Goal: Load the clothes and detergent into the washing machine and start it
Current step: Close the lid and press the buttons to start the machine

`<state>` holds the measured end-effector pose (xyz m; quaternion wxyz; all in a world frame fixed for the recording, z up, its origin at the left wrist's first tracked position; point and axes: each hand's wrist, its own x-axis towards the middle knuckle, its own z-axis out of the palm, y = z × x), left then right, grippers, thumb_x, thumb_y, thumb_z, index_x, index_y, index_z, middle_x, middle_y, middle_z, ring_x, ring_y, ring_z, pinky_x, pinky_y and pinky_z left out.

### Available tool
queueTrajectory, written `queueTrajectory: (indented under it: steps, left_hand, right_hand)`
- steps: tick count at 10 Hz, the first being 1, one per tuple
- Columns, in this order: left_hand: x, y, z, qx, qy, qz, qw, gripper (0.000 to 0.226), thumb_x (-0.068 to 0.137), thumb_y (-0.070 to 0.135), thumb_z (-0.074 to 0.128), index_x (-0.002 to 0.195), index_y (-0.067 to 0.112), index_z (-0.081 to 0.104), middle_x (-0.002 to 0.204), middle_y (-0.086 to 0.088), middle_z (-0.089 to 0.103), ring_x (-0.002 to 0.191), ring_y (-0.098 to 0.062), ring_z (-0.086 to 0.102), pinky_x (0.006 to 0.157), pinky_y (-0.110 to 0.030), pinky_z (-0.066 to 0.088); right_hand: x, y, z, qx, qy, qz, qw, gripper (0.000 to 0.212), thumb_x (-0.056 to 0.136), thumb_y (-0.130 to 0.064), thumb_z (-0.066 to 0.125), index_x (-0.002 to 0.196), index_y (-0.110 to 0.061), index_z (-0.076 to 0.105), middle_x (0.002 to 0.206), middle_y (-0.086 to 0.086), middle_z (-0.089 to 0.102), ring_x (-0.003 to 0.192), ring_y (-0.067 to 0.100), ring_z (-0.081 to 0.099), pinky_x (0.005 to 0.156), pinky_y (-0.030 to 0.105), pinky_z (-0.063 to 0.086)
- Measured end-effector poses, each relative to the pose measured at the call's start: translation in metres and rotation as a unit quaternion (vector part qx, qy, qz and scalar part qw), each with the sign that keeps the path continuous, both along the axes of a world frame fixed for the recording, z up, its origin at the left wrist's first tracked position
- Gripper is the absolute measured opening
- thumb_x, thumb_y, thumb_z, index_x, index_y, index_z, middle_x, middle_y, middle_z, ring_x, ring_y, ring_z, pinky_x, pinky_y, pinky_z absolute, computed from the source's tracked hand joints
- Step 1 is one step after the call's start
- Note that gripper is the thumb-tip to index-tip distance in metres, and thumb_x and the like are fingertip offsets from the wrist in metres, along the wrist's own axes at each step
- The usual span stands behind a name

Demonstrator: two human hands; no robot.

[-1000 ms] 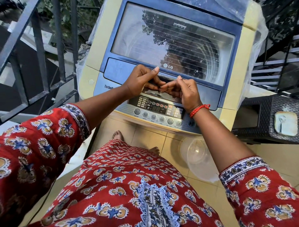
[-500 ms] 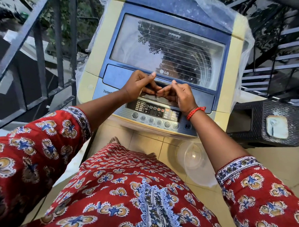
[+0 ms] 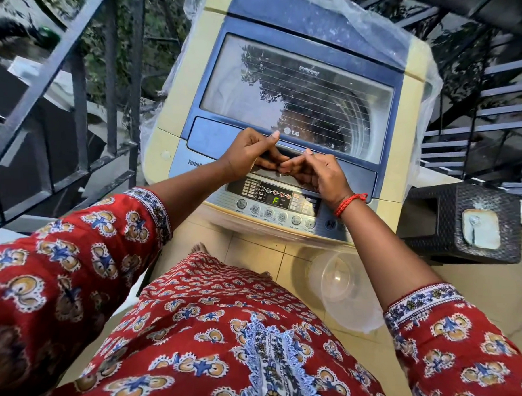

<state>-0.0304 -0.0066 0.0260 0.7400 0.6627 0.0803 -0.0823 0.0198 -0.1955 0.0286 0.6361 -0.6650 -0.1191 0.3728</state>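
A cream and blue top-loading washing machine [image 3: 180, 110] stands in front of me. Its glass lid [image 3: 297, 91] lies flat and closed. My left hand [image 3: 249, 155] and my right hand [image 3: 317, 173] meet at the lid's front handle recess [image 3: 288, 152], fingers curled into it and thumbs resting on top. Just below the hands, the control panel [image 3: 271, 198] is lit and shows a green figure above a row of round buttons. No clothes or detergent can be made out; the glass mostly reflects trees.
A dark metal railing [image 3: 79, 85] runs along the left. To the right of the machine stands a dark woven stool [image 3: 468, 222] with a small pale item on top. A clear plastic tub [image 3: 339, 285] sits on the tiled floor by my feet. Stairs rise at the right.
The view has shifted slightly, so the machine sits lower in the frame. Both hands stay at the lid's handle, and the lid remains down.
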Motion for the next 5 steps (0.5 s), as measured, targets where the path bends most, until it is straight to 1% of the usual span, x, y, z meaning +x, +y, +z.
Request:
queueTrajectory:
  steps: [1,2,3,4,5]
  left_hand:
    - [0.0,0.0,0.001,-0.006,0.008,0.006,1.0,0.046,0.102,0.019,0.043,0.068,0.004,0.071,0.069,-0.004,0.075,0.069,-0.019,0.072,0.065,-0.027,0.06]
    - [-0.001,0.0,0.001,-0.001,0.006,0.009,1.0,0.045,0.102,0.018,0.043,0.071,0.0,0.069,0.069,-0.003,0.074,0.068,-0.018,0.072,0.063,-0.024,0.058]
    - [-0.002,-0.001,0.003,-0.002,0.007,0.015,1.0,0.046,0.101,0.02,0.044,0.066,0.009,0.073,0.07,-0.005,0.075,0.072,-0.02,0.072,0.066,-0.028,0.06]
    - [-0.001,-0.001,0.008,-0.012,0.027,0.028,0.999,0.052,0.101,0.023,0.045,0.06,0.015,0.075,0.069,-0.004,0.074,0.072,-0.019,0.072,0.069,-0.03,0.06]
    - [-0.003,-0.003,0.009,-0.035,0.039,0.045,0.998,0.044,0.1,0.023,0.048,0.068,0.004,0.072,0.071,-0.008,0.073,0.073,-0.019,0.072,0.067,-0.03,0.06]
  right_hand:
    - [0.001,0.003,-0.002,-0.017,0.003,-0.005,1.0,0.049,0.105,-0.026,0.03,0.091,-0.002,0.071,0.088,0.009,0.075,0.092,0.026,0.07,0.092,0.038,0.051]
    - [-0.001,0.005,-0.001,-0.029,-0.002,-0.015,0.999,0.051,0.105,-0.026,0.03,0.092,0.001,0.07,0.087,0.008,0.075,0.09,0.025,0.07,0.091,0.036,0.052]
    - [-0.004,0.006,0.002,-0.035,-0.022,-0.035,0.999,0.05,0.105,-0.025,0.031,0.094,0.005,0.07,0.09,0.011,0.074,0.09,0.025,0.071,0.087,0.036,0.053]
    - [-0.004,0.01,0.005,-0.049,-0.061,-0.053,0.996,0.047,0.104,-0.026,0.037,0.087,-0.002,0.074,0.084,0.013,0.074,0.077,0.033,0.07,0.073,0.033,0.052]
    - [-0.002,0.011,0.011,-0.113,-0.181,-0.047,0.976,0.045,0.1,-0.033,0.044,0.078,-0.011,0.077,0.077,0.013,0.074,0.067,0.023,0.068,0.071,0.029,0.048]
